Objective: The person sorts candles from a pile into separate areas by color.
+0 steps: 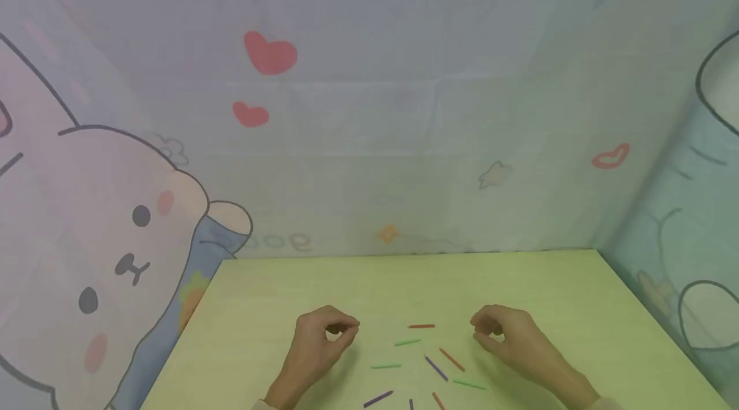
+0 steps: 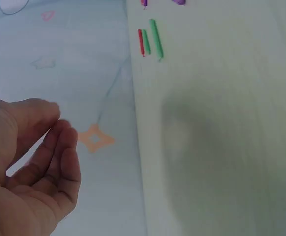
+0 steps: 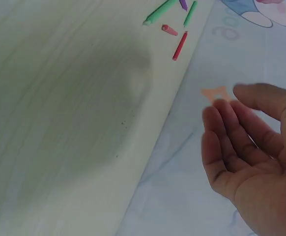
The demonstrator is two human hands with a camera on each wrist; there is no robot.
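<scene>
Several thin crayons lie scattered on the table between my two hands. A red crayon (image 1: 421,326) is farthest back, with a green crayon (image 1: 408,342) just in front of it. My left hand (image 1: 312,344) hovers left of them, fingers loosely curled and thumb close to the fingertips, holding nothing. Nearest to it is another green crayon (image 1: 385,366). On the other side my right hand (image 1: 522,342) is raised over the table, its fingers bent and empty. An orange crayon (image 1: 452,359) and a purple crayon (image 1: 435,367) lie to its left.
Closer to me are a third green crayon (image 1: 469,384), a dark purple one (image 1: 378,399) and an orange one (image 1: 439,401), partly cut off by the frame. Behind the pale table (image 1: 277,288) hangs a printed cloth (image 1: 369,108) with hearts and a cartoon animal.
</scene>
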